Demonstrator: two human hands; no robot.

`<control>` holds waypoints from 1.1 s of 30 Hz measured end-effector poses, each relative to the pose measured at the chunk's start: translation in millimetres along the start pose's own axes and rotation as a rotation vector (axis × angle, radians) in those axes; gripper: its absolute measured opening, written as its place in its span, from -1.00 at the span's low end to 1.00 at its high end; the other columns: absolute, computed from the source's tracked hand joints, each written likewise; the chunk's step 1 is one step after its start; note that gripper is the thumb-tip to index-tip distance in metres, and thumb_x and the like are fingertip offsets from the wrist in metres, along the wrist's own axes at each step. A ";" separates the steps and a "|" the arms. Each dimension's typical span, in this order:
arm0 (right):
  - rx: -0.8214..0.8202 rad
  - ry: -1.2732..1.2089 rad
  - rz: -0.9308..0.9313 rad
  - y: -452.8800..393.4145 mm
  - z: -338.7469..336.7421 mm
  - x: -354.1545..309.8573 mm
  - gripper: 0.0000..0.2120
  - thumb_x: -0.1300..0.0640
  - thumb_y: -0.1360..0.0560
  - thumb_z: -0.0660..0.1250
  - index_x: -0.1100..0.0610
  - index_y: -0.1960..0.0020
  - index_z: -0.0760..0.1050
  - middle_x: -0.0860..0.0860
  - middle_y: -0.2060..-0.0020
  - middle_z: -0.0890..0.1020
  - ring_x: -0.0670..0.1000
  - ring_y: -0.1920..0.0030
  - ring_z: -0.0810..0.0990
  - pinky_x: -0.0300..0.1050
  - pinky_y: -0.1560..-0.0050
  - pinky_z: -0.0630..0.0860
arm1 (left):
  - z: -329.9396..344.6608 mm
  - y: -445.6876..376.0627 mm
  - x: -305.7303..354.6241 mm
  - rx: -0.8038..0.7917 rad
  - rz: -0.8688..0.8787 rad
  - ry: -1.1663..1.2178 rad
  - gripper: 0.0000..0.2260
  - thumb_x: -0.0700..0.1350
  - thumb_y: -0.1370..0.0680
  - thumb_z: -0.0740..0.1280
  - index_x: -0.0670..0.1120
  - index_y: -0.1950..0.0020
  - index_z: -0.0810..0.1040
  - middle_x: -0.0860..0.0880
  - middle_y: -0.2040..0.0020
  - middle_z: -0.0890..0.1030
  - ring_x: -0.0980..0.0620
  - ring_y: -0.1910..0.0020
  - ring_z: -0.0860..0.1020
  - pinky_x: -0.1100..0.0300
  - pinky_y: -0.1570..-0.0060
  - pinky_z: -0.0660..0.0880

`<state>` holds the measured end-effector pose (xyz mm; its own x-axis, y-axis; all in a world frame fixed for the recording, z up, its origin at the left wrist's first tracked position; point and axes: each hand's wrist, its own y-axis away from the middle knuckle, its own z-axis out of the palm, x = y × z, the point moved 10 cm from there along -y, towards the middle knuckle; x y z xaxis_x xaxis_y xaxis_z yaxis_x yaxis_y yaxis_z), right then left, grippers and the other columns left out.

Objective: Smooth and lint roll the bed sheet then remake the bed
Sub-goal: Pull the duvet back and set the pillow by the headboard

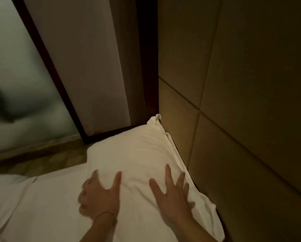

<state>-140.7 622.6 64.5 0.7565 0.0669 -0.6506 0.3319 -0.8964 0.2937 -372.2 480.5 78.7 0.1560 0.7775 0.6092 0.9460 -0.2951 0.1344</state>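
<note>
Pillow lies lengthwise along padded headboard on the bed sheet, stretching away from both spread palms, left hand and right hand pressing flat, gripping nothing

a bedroom: white pillow on a bed against a padded headboard wall.

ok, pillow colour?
Plain white pillow, no pattern; head view.

Soft creased cloth pillow, matt padded headboard
</note>
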 end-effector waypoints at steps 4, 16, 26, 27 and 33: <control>-0.059 0.038 0.146 -19.3 34.0 17.0 -0.28 -0.62 -0.33 -0.12 -0.53 -0.36 -0.40 -0.06 -0.55 -0.34 0.20 -0.55 -0.27 0.49 -0.39 -0.10 | 24.6 -39.3 -44.2 -0.185 -0.390 0.246 0.42 0.67 0.09 0.34 -0.08 -0.59 0.12 -0.26 -0.48 0.32 -0.34 -0.40 0.34 -0.24 -0.42 0.28; 0.041 0.170 -0.130 -1.4 25.6 -23.9 -0.42 -0.51 -0.40 -0.36 -0.48 -0.35 -0.50 -0.27 -0.47 -0.45 0.02 -0.53 -0.39 0.34 -0.47 -0.25 | -25.7 -44.9 -56.2 0.059 -0.228 0.365 -0.32 0.43 -0.21 0.52 -0.14 0.11 0.47 -0.07 0.15 0.57 -0.12 0.16 0.54 0.00 0.08 0.54; 0.074 0.546 -0.256 -27.1 49.8 -7.7 -0.38 -0.50 -0.46 -0.35 -0.36 -0.42 -0.51 -0.20 -0.47 -0.48 0.16 -0.51 -0.42 0.52 -0.38 -0.22 | 66.1 -5.9 17.1 -0.208 0.732 -0.422 -0.43 0.41 -0.57 -0.28 0.34 -0.56 -0.30 0.18 -0.60 -0.32 -0.10 -0.57 -0.39 -0.21 -0.51 -0.33; 0.080 0.567 -0.250 -27.7 49.6 -4.8 -0.38 -0.49 -0.46 -0.36 -0.35 -0.42 -0.51 -0.18 -0.48 -0.47 0.19 -0.52 -0.40 0.54 -0.37 -0.21 | 73.2 -5.2 10.9 -0.213 0.709 -0.464 -0.44 0.40 -0.57 -0.30 0.34 -0.53 -0.38 0.19 -0.57 -0.39 -0.10 -0.54 -0.45 -0.23 -0.49 -0.36; -0.012 0.559 -0.106 -12.6 48.8 15.8 -0.38 -0.46 -0.49 -0.32 -0.34 -0.43 -0.50 -0.12 -0.52 -0.41 0.26 -0.53 -0.33 0.47 -0.42 -0.21 | 64.9 29.9 -19.1 -0.291 0.555 -0.382 -0.38 0.44 -0.56 -0.21 0.31 -0.54 -0.37 0.18 -0.58 -0.39 -0.06 -0.55 -0.43 -0.24 -0.50 -0.34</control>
<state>-160.4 613.6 16.3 0.9010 0.3806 -0.2084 0.4259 -0.8675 0.2571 -328.4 492.8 20.4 0.7286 0.5943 0.3405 0.5934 -0.7960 0.1195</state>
